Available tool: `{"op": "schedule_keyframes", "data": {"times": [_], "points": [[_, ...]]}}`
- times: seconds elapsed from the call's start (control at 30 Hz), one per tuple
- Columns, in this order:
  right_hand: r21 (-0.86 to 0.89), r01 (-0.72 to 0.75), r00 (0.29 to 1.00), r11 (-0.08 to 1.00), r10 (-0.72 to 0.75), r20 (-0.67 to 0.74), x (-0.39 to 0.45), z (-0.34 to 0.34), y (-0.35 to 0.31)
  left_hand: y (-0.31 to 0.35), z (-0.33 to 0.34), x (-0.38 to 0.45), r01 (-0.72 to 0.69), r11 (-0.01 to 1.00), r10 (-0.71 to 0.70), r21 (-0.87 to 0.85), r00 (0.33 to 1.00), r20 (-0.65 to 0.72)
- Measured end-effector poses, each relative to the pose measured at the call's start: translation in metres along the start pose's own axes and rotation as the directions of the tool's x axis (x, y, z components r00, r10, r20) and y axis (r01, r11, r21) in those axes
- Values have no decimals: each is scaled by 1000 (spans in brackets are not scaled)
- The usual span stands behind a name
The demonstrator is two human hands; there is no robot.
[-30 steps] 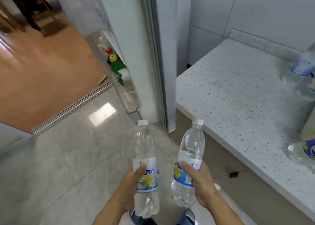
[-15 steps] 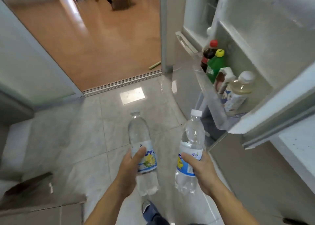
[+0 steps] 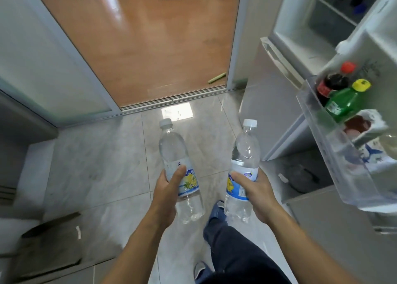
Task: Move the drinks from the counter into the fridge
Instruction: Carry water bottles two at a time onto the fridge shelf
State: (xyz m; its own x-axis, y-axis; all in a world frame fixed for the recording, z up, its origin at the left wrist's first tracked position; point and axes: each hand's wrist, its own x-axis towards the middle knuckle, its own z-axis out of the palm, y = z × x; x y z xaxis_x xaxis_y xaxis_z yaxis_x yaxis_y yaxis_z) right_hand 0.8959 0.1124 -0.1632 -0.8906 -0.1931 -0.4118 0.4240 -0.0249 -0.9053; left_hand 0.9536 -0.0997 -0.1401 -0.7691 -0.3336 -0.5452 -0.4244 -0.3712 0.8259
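Observation:
My left hand [image 3: 166, 194] grips a clear water bottle [image 3: 174, 152] with a white cap and a blue-yellow label, held upright over the tiled floor. A second clear bottle [image 3: 246, 152] of the same kind stands upright in the grip of my right hand [image 3: 256, 194]. To the right the fridge [image 3: 300, 30] stands with its door open. The clear door shelf [image 3: 322, 137] holds a dark bottle with a red cap [image 3: 332, 82], a green bottle with a yellow cap [image 3: 343, 102] and a carton. Both held bottles are left of and below that shelf.
A doorway with a sliding-door track [image 3: 171, 100] leads to a wooden floor ahead. A frosted glass door panel [image 3: 43, 58] stands at the left. Flattened cardboard [image 3: 49, 247] lies at the lower left. My leg and slipper [image 3: 217, 215] are below the bottles.
The view has swung away from the counter to the open fridge, and the door shelf is now nearer at the right. Both hands hold their bottles as before.

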Motion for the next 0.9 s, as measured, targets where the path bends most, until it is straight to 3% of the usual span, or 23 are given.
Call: {"op": "schedule_keyframes", "data": {"times": [0.4, 0.63, 0.9], "points": [[84, 34, 998, 996, -39, 55, 167, 24, -89, 112, 61, 138, -69, 996, 70, 47, 997, -16], [138, 43, 999, 990, -42, -8, 242, 13, -126, 150, 106, 212, -76, 992, 69, 105, 996, 64], [158, 37, 984, 987, -8, -178, 317, 7, -145, 187, 140, 308, -17, 988, -15, 154, 979, 203]]}}
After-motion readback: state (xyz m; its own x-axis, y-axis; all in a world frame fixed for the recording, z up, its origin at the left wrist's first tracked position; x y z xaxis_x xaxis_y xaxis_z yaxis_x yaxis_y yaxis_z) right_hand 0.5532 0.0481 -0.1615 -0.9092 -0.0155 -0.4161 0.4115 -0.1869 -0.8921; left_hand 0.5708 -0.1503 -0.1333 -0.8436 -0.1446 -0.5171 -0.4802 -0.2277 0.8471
